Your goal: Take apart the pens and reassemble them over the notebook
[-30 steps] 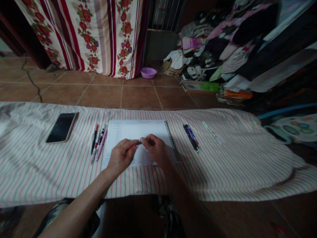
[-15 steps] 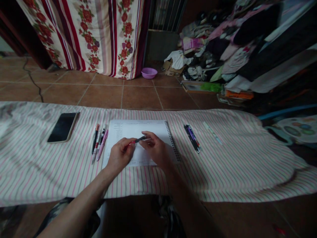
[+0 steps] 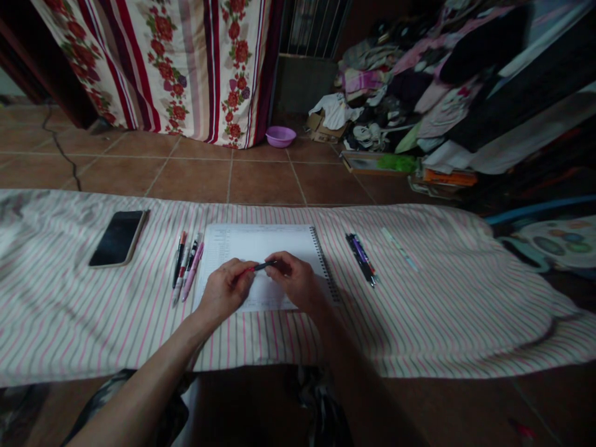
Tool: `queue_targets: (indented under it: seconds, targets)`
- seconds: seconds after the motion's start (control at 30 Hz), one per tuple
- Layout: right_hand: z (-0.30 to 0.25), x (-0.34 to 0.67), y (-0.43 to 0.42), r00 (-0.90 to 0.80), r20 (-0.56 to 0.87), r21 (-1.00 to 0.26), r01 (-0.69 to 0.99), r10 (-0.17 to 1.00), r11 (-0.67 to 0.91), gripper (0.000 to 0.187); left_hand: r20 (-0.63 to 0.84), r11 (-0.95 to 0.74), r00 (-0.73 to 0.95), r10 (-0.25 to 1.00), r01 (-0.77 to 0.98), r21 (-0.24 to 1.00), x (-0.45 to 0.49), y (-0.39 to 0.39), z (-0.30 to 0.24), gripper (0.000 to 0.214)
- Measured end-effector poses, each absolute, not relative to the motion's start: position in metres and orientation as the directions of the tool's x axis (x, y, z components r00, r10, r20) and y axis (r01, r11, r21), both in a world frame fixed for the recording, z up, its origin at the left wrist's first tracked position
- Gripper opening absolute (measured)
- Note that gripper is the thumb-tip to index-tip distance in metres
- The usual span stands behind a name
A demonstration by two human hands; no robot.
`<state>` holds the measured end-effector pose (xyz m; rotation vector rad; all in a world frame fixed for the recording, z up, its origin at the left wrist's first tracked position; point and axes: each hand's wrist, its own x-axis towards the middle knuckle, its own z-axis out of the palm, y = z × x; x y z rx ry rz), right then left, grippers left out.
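A dark pen (image 3: 264, 266) with a red part is held level between my two hands, above an open spiral notebook (image 3: 274, 239). My left hand (image 3: 228, 287) is closed round its red end. The fingers of my right hand (image 3: 294, 279) pinch its dark end. To the left of the notebook several pens (image 3: 187, 267) lie side by side, a pink one among them. On the right a small group of dark and purple pens (image 3: 362, 259) lies on the cloth, and farther right is a pale patterned pen (image 3: 399, 248).
A striped cloth (image 3: 447, 298) covers the low surface. A phone (image 3: 118, 238) lies at its left. Beyond are floor tiles, a purple basin (image 3: 280, 136), a flowered curtain (image 3: 195, 68) and a heap of clothes (image 3: 405, 87). A patterned stool seat (image 3: 561, 242) stands at the far right.
My right hand's fingers, which were looser and partly spread beside the pen, have closed on its dark end. My left hand stays where it was, holding the red end.
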<state>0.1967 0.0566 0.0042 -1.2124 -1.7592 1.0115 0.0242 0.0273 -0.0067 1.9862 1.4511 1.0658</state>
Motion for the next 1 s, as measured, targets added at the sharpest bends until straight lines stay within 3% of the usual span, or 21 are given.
queue_targets:
  seconds: [0.3,0.6,0.73,0.87,1.0]
  targets:
    - [0.0072,0.1992,0.0567,-0.268,0.102,-0.846,0.484,0.958,0.225,0.021,0.334,-0.382,0.191,0.923,0.548,0.744,0.025,0.0268,-0.0103,0.02]
    - [0.0062,0.1946,0.0543,-0.217,0.132,-0.766,0.597,0.967,0.239,0.042,0.33,-0.396,0.221,0.918,0.569,0.721,0.027,0.0246,-0.0067,0.023]
    - [0.0036,0.1936,0.0551,-0.184,0.13,-0.844,0.494,0.974,0.206,0.024,0.304,-0.337,0.156,0.94,0.574,0.746,0.0258,0.0266,-0.0081,0.021]
    - [0.0011,0.1928,0.0566,-0.215,0.242,-0.866,0.392,0.946,0.31,0.025,0.289,-0.304,0.118,0.95,0.555,0.774,0.024,0.0284,-0.0084,0.021]
    - [0.0002,0.1931,0.0568,-0.278,0.295,-0.845,0.371,0.914,0.385,0.012,0.293,-0.312,0.129,0.947,0.575,0.756,0.0236,0.0283,-0.0072,0.021]
